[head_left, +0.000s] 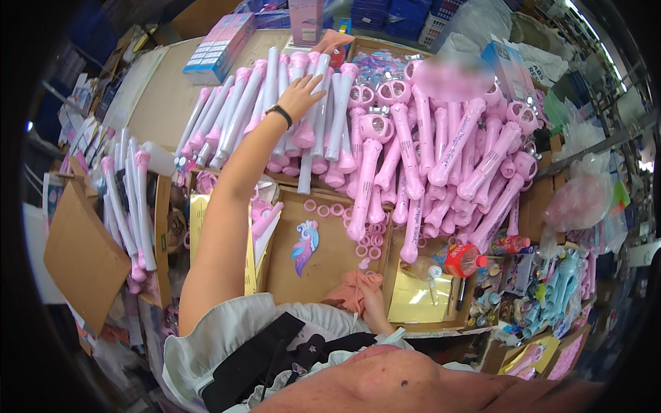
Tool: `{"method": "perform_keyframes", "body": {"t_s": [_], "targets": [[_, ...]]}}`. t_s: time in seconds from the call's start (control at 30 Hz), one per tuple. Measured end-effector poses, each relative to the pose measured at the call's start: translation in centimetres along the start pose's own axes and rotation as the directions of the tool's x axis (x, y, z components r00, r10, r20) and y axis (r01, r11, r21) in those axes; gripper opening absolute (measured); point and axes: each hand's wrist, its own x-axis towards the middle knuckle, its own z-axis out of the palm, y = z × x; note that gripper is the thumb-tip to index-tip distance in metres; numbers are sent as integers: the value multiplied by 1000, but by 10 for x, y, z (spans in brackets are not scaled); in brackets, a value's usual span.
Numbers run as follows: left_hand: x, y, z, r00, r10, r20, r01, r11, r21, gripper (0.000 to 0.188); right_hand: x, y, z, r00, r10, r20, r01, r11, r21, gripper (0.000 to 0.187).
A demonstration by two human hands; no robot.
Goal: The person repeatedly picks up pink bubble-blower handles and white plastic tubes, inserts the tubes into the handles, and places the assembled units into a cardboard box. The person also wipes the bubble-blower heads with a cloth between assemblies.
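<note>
My left hand (301,97) reaches out over a row of pale lilac tubes with pink flared ends (241,110). Its fingers are spread and lie against one tube (321,113); no grip around it shows. Close to my body, my right hand (374,303) is closed on a crumpled salmon-coloured cloth (348,292). On the brown work surface (286,268) in front of me lies a purple and blue wing-shaped piece (304,248). Several pink rings (334,210) are scattered beyond it.
Pink wands (413,158) are heaped at the right. A red-labelled bottle (463,260) and a clear bottle (423,268) lie near a yellow sheet (420,296). More tubes (131,206) stand at left beside a cardboard flap (86,255). A carton (219,51) sits at the back.
</note>
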Motion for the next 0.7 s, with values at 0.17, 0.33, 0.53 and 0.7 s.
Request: {"method": "perform_keyframes", "body": {"t_s": [0.17,0.33,0.53,0.7], "targets": [[-145,102,-86,958,-199,-206,85,883,-462,30,-11,-1,4,995,-81,-64,73,990,-119,27],[-369,276,-194,770,-625,128,595,631,-497,21,-25,11,7,999,-14,34,23,963,-269,24],[-559,454,-225,-297,-898,325,897,-379,-226,15,-27,22,25,958,178,226,-61,893,-446,23],[-694,511,-152,-707,-460,537,381,-888,-259,15,-24,46,35,967,175,185,-32,804,-594,22]]}}
